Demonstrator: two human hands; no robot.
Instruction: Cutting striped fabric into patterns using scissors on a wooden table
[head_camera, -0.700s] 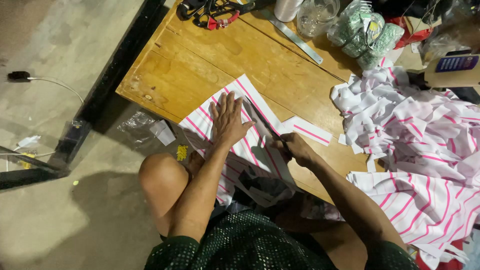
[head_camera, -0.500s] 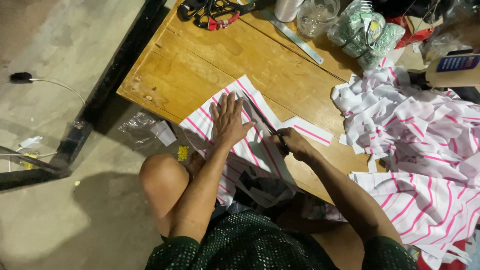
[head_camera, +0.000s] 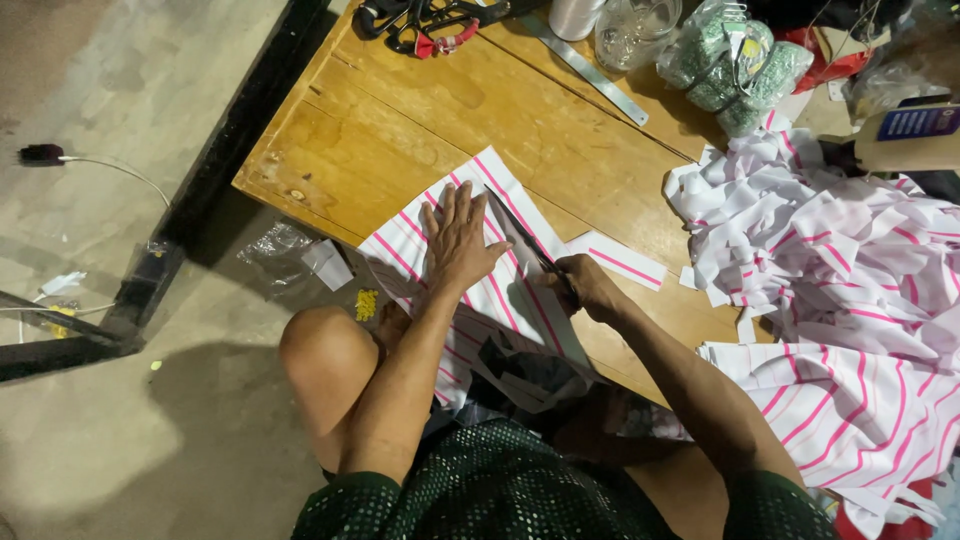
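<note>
Left hand (head_camera: 458, 240) spread flat, fingers apart, pressing down on the striped cloth (head_camera: 470, 275) to keep it taut and smooth against the surface (head_camera: 400, 130). Right hand (head_camera: 585, 288) closed around the handles of the scissors (head_camera: 525, 240), long dark blades pointing away and running along the cloth just right of the pressing hand, following the line of the stripes. Blades look slightly parted, though hard to be sure at this angle. Cloth lying at the near edge of the surface, near end draped down over the lap; thin, soft, white with narrow pink stripes. Small cut strip (head_camera: 620, 262) of the same cloth just right of the scissors. Further right, a loose, crumpled pile of cut pieces (head_camera: 830, 250), heaped within reach. Surface of worn, glossy yellow wood with visible grain. Flat metal ruler (head_camera: 585, 65) lying at a slant at the far side, beside a clear glass jar (head_camera: 635, 25) and green bundles in a bag (head_camera: 735, 65)
</note>
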